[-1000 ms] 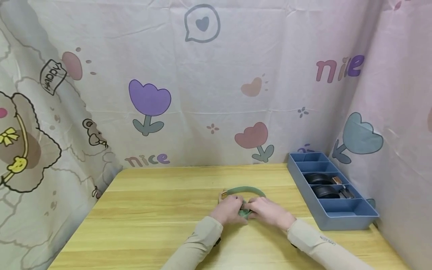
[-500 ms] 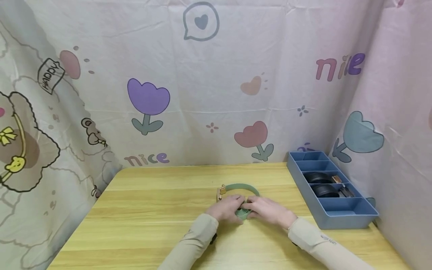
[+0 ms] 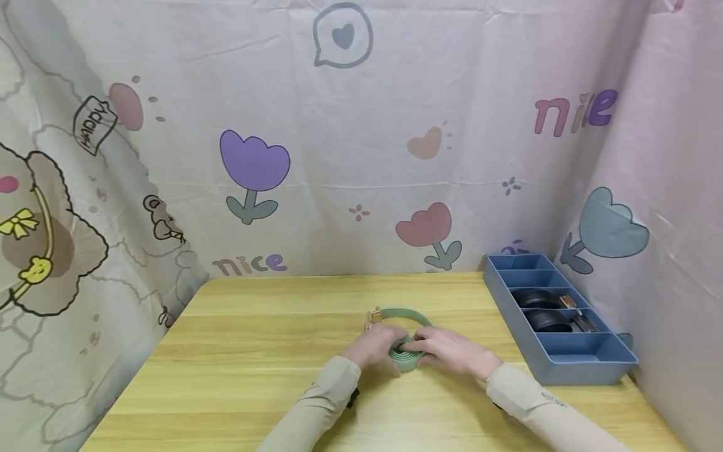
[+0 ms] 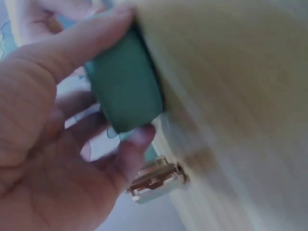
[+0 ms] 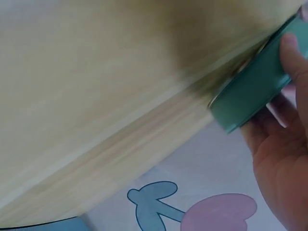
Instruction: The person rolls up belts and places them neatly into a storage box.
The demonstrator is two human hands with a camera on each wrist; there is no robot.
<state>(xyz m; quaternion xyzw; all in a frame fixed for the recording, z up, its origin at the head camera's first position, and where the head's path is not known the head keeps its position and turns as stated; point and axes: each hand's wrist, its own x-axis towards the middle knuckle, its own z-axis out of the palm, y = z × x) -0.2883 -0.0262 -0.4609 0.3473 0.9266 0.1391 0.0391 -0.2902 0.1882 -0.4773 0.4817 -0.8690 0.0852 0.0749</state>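
A green belt lies on the wooden table, most of it wound into a spiral coil standing on its edge. Its loose end arcs behind the coil to a gold buckle. My left hand holds the coil's left side, and in the left wrist view its thumb and fingers are around the green band. From the right, my right hand grips the coil, fingertips at the top near its centre. The right wrist view shows the right thumb pressed along the outside of the band.
A blue divided box stands at the table's right side. Two black coiled belts with buckles sit in its middle compartments. A patterned curtain hangs behind the table and along both sides.
The coil has shifted slightly left and toward me, and more of its spiral shows between the hands. The loose arc behind it looks shorter. My left hand has moved a little left.
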